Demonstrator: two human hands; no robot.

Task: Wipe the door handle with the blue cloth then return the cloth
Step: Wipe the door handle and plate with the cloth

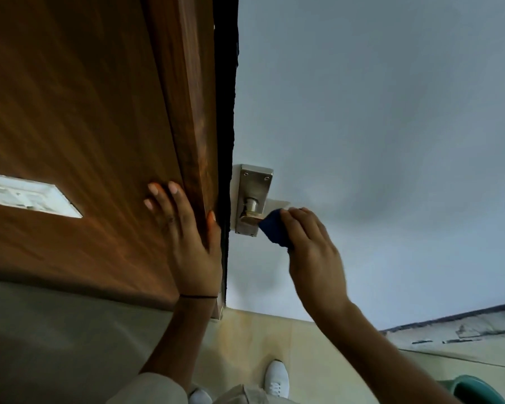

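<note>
Shoes point(276, 379) and a pale sleeve point(158, 389) sit lowest and closest to us, but the work is higher up, at the handle point(250, 218). Its lever juts from a metal plate point(252, 188) fixed on the pale door point(391, 141), and its long axis runs out from the plate toward our right hand point(312, 252). That hand is curled around the cloth point(276, 230), gripping the blue wad against the outer part of the lever, so only the stub of the lever nearest the plate shows bare. The cloth thus lies on the handle itself, just left of the knuckles. We judge the wiping to be under way, with the stretch toward the plate not yet covered; the coming stroke would run leftward along the lever's axis. Our left hand point(187, 231) is spread flat, fingers apart, pressed on the brown wooden frame point(99, 126) beside the dark gap, holding nothing. It is near the handle but across that gap, so the right is clearly the working hand. Farther out, a white switch panel point(29, 196) is set in the wood at left, and a green rim point(478, 389) shows at bottom right.
</note>
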